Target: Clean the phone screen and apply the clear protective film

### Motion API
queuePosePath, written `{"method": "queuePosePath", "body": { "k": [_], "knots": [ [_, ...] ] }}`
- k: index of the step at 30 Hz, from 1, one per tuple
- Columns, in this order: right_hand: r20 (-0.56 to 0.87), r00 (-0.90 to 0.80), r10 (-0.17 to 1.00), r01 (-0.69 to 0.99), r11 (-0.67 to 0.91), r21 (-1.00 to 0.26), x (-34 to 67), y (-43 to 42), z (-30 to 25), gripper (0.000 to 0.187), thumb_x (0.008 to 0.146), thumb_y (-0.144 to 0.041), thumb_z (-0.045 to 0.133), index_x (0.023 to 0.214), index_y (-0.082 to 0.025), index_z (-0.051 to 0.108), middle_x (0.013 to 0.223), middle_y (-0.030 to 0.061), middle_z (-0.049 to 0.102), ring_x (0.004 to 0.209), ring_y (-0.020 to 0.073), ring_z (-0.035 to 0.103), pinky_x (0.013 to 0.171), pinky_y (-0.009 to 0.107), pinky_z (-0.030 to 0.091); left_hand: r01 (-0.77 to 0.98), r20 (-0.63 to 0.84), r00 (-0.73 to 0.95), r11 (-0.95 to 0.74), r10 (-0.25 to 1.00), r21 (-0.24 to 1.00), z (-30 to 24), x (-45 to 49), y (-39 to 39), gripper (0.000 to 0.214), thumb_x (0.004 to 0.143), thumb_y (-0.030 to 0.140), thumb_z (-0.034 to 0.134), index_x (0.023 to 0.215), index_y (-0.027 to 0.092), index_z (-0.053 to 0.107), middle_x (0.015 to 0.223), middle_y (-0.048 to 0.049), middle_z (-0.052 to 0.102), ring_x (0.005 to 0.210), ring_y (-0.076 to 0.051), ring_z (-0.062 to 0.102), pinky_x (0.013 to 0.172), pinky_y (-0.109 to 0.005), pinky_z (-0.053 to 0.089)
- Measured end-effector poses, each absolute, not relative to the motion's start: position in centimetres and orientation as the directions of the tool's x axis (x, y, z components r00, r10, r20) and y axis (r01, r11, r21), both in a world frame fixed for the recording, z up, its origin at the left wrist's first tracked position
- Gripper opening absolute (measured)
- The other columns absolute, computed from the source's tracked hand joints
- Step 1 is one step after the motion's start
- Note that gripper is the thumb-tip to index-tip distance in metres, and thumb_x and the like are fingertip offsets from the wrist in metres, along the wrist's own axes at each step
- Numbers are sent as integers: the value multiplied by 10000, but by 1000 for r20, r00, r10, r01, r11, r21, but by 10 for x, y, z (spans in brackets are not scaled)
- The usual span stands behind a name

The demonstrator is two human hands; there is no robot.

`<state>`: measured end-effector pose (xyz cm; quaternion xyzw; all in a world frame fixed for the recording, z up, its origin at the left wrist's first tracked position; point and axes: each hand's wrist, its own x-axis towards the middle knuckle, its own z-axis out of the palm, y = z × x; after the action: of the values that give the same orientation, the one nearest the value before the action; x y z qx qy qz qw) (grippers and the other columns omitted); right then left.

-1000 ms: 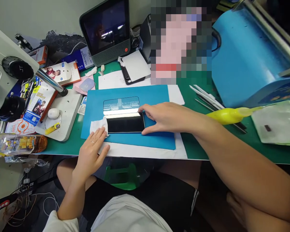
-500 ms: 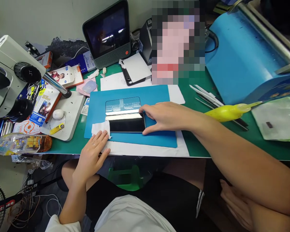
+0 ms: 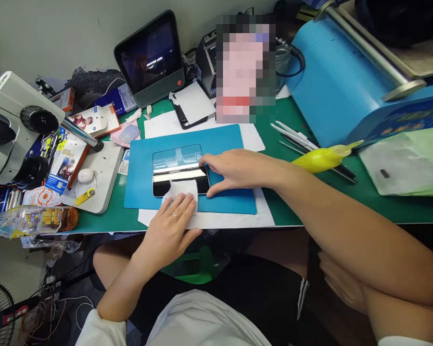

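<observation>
Phone (image 3: 160, 188) lying flat mid-mat, cloth (image 3: 186, 188) pressed on it by left hand (image 3: 170, 230), right hand (image 3: 234, 168) at its end.
Left hand open, fingers straight and nearly together, thumb out, flat on cloth over the phone's near side; right hand's thumb and forefinger part-spread, bracketing the phone end nearest the mat's right edge, probably to stop it sliding; how firmly, can't tell. Blue mat (image 3: 228, 138) likely there as a work pad; glassy panel (image 3: 176, 153) just beyond phone on it, yellow bulb (image 3: 315, 160) right of mat.
</observation>
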<state>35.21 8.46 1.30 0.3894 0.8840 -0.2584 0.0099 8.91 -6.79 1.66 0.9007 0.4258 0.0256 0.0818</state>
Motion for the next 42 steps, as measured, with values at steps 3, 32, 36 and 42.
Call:
{"method": "queuePosePath", "body": {
  "k": [3, 32, 36, 42],
  "knots": [
    [-212, -706, 676, 685, 575, -448, 354, 85, 13, 779, 907, -696, 775, 1460, -167, 631, 967, 124, 804, 857, 373, 747, 680, 378, 413, 733, -36, 674, -663, 738, 153, 14, 110, -64, 662, 1235, 531, 397, 1716, 88, 499, 1778, -181, 532, 1706, -313, 478, 1397, -531, 443],
    [-271, -708, 653, 658, 470, -588, 360, 90, 10, 982, 821, -911, 637, 1484, -186, 632, 920, 83, 703, 795, 316, 662, 692, 378, 417, 827, -34, 550, -540, 834, 157, 15, 77, -70, 840, 1225, 457, 437, 1854, 107, 2, 1825, -214, 465, 1714, -323, 468, 1405, -554, 404],
    [-303, -685, 662, 685, 445, -577, 360, 89, 9, 978, 812, -922, 643, 1476, -205, 635, 952, 90, 714, 816, 328, 677, 684, 385, 420, 859, -48, 488, -469, 872, 206, 16, 53, -71, 872, 1218, 365, 450, 1861, 221, -120, 1851, -170, 435, 1730, -327, 437, 1408, -595, 400],
    [-330, -684, 650, 692, 435, -576, 360, 90, 6, 995, 784, -876, 709, 1515, -208, 614, 985, 103, 719, 851, 345, 681, 695, 397, 436, 890, -53, 393, -365, 918, 274, 12, 41, -68, 797, 1186, 235, 390, 1877, 220, -9, 1881, -152, 376, 1758, -297, 378, 1431, -548, 385]
  ]
}}
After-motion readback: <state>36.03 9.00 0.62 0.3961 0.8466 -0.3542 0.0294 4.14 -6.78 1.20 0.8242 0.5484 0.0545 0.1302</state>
